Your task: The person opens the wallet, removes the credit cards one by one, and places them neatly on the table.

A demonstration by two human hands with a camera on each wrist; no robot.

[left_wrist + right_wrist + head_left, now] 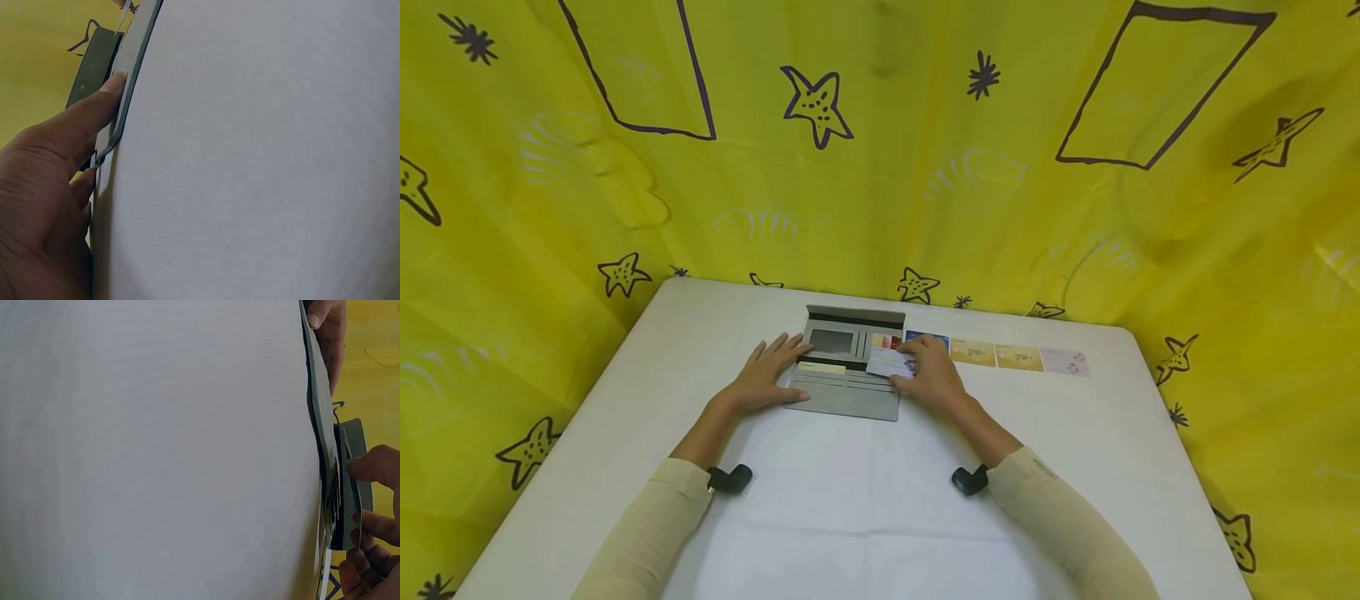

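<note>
A grey wallet [842, 405] lies unfolded on the table, its upper flap raised. My left hand [767, 377] rests on its left side with fingers spread, the thumb pressing the lower panel in the left wrist view. Between thumb and fingers, my right hand [936, 375] pinches a white card [887, 362] over the wallet's right half. The right wrist view shows this card nearly edge-on. A pale yellow card [822, 367] sits in a left slot of the lower panel. Behind the held card, a red and cream card [886, 341] shows at the upper right panel.
Right of the wallet, a row of cards lies on the white table [865, 500]: a blue card [922, 335] partly under my right hand, two gold cards [972, 352], and a pale pink card [1064, 362]. A yellow patterned curtain [880, 200] hangs behind the table.
</note>
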